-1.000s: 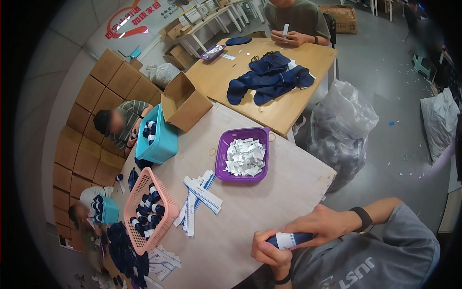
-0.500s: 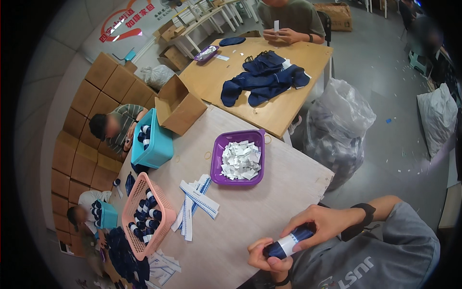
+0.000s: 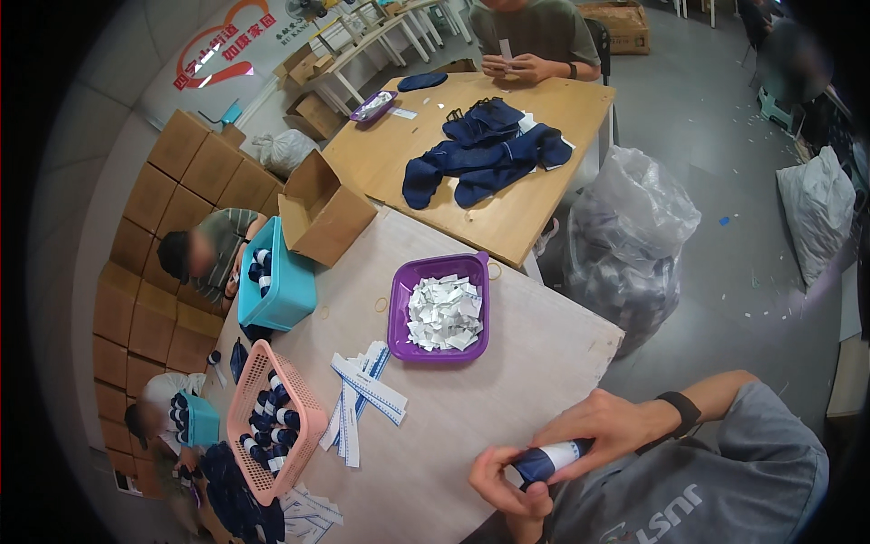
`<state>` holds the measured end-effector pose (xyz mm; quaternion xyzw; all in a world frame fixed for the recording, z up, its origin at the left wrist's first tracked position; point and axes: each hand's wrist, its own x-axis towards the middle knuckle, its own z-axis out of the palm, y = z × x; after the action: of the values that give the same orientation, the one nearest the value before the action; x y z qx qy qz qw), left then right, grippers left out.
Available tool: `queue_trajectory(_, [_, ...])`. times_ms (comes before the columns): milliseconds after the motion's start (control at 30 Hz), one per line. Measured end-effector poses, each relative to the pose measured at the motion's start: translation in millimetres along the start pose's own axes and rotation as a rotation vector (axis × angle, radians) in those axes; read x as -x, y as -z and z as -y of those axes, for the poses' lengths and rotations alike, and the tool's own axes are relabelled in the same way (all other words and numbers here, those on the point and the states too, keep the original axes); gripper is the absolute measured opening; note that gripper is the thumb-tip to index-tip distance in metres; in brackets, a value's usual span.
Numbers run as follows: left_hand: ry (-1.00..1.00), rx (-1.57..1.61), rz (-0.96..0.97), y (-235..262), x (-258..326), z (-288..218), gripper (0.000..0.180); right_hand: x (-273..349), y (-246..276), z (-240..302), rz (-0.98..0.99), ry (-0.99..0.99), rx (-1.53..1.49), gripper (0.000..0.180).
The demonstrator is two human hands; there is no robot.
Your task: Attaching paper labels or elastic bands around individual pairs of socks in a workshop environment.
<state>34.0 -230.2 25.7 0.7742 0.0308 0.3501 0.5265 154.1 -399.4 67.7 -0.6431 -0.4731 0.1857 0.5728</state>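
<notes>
At the lower right, both my hands hold a rolled navy sock bundle (image 3: 535,466) with a white paper band round its middle. My right hand (image 3: 605,428) is closed over the upper right end, its thumb against the band. My left hand (image 3: 504,485) grips the lower left end, index finger curled at the tip and thumb below. The palm sides of both hands are hidden. Beyond them on the pale table (image 3: 480,408) stands a purple basket (image 3: 392,317) full of small white paper pieces (image 3: 444,313). White strips with blue edges (image 3: 370,385) lie crossed left of my hands.
A pink basket (image 3: 313,426) holds several banded rolls; a teal bin (image 3: 294,295) and an open carton (image 3: 335,218) stand behind. Loose navy socks (image 3: 489,154) lie on the wooden table (image 3: 381,159), where another person handles a white strip. A clear plastic bag (image 3: 630,245) stands beside it.
The roll has turned slightly in my hands, and my left fingers have shifted higher round its end. The whole view has shifted slightly. The person across still holds the white strip.
</notes>
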Motion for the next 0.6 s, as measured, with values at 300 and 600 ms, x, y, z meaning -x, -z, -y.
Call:
queue_trajectory(300, [0.07,-0.071,-0.056,4.1,22.9,-28.5,0.079,-0.1,-2.6,-22.9,0.052,-0.001,-0.352,0.051])
queue_trajectory(600, [0.0,-0.165,-0.143,10.2,17.0,-37.3,0.077,-3.6,-9.3,-32.3,0.189,-0.052,-0.635,0.061])
